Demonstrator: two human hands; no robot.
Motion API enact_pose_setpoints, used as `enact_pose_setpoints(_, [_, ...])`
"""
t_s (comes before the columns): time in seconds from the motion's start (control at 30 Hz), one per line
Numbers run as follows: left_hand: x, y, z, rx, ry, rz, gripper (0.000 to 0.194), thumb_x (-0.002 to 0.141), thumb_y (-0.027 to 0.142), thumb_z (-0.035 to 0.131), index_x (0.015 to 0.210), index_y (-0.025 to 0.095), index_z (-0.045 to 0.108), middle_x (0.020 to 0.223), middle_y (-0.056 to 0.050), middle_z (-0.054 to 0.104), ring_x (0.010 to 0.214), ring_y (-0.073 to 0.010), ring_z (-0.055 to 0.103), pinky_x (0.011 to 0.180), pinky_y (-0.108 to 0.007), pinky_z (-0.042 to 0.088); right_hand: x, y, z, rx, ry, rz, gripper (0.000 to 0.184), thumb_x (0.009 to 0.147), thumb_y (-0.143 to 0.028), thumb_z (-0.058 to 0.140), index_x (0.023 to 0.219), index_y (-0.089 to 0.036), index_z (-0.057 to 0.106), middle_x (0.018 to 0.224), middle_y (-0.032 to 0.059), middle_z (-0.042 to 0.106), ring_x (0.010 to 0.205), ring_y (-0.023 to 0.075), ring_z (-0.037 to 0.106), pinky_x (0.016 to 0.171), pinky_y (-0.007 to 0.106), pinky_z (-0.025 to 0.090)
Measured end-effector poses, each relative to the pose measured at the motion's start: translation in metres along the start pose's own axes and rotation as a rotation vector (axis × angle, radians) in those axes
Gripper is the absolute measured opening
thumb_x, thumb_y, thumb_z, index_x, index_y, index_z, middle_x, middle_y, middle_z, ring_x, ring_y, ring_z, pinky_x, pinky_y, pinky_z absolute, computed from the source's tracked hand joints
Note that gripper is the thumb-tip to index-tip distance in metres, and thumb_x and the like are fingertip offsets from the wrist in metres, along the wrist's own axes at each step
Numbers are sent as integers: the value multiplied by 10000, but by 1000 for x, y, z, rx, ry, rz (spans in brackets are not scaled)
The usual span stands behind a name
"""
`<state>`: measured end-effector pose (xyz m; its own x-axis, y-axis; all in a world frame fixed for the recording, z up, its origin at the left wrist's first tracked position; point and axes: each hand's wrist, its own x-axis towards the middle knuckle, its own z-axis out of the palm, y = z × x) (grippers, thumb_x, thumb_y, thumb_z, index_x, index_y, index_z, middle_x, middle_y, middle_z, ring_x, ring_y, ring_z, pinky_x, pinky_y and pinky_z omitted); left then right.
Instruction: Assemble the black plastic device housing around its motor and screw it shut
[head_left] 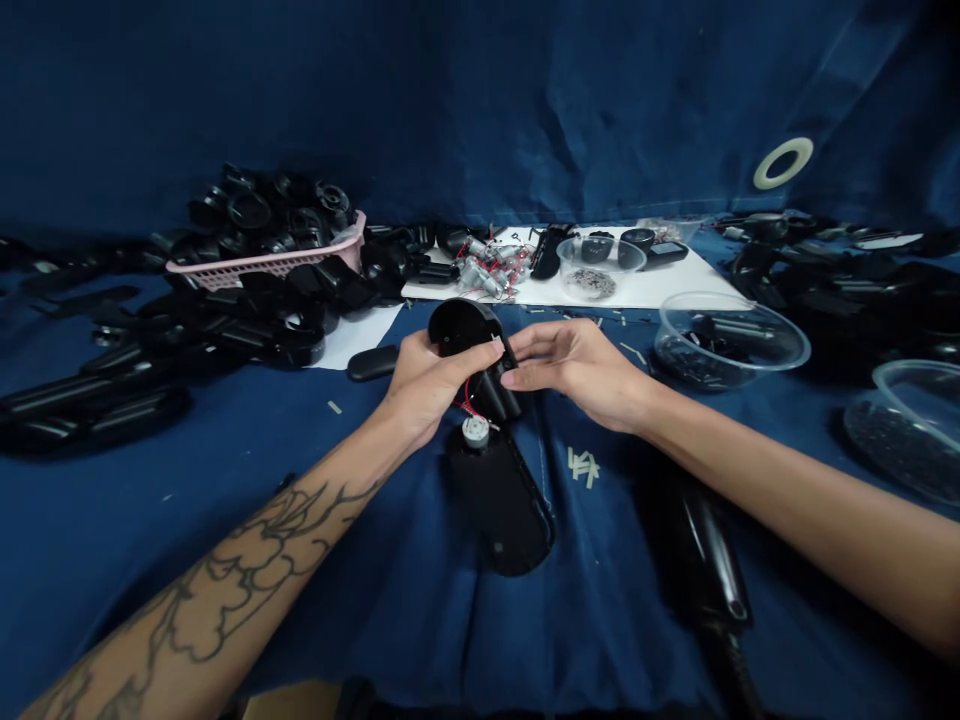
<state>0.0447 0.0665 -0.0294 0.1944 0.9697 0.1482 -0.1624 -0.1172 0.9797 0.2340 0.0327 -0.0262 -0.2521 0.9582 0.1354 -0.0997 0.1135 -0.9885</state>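
My left hand [424, 385] is closed around a black plastic housing [459, 325] with a rounded top, its thumb lying across the front. At the housing's right edge, the thumb and fingers of my right hand [581, 370] pinch the side; any small part between them is hidden. Red wires [468, 400] run down from the housing to a small silvery motor [475, 432]. The motor rests at the upper end of a long black panel [502, 505] with a rounded lower end. Just left of my left hand lies a flat black oval piece [373, 363].
A pink basket [277, 262] heaped with black parts stands back left. Wired motors [487, 270] and a clear tub [601, 262] sit on a white board [675, 285]. Clear bowls [731, 345] stand right. Tape strips [583, 467] and a black corded tool [709, 550] lie nearer.
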Motion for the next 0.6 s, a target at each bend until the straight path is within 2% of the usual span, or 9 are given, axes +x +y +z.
enact_pose_setpoints(0.17, [-2, -7, 2, -12, 48, 52, 279, 634, 241, 934, 784, 156, 716, 804, -41, 696, 736, -165, 651, 712, -299, 570, 0, 1, -1, 10, -22, 13, 352, 655, -243, 954, 965, -175, 801, 963, 51, 758, 908, 206, 705, 841, 328, 570])
enact_pose_setpoints(0.43, [-4, -9, 5, -2, 95, 29, 248, 637, 227, 921, 747, 151, 712, 749, -29, 675, 667, -147, 630, 620, -268, 548, 1, 2, 1, -53, -53, 24, 313, 680, -275, 947, 935, -166, 801, 948, 62, 770, 922, 227, 729, 896, 368, 590])
enact_pose_setpoints(0.5, [-3, -10, 5, -23, 97, -32, 245, 631, 234, 912, 732, 160, 701, 736, -25, 671, 652, -146, 626, 613, -271, 550, 3, -4, -6, -108, -49, 5, 304, 684, -262, 948, 937, -171, 805, 946, 61, 773, 923, 234, 728, 922, 389, 588])
enact_pose_setpoints(0.6, [0, -14, 6, -58, 108, -141, 241, 637, 266, 895, 724, 167, 693, 689, -25, 656, 599, -152, 615, 569, -285, 543, 6, -28, -31, -298, -72, -17, 260, 766, -273, 903, 994, -182, 821, 946, 71, 778, 917, 257, 737, 930, 430, 592])
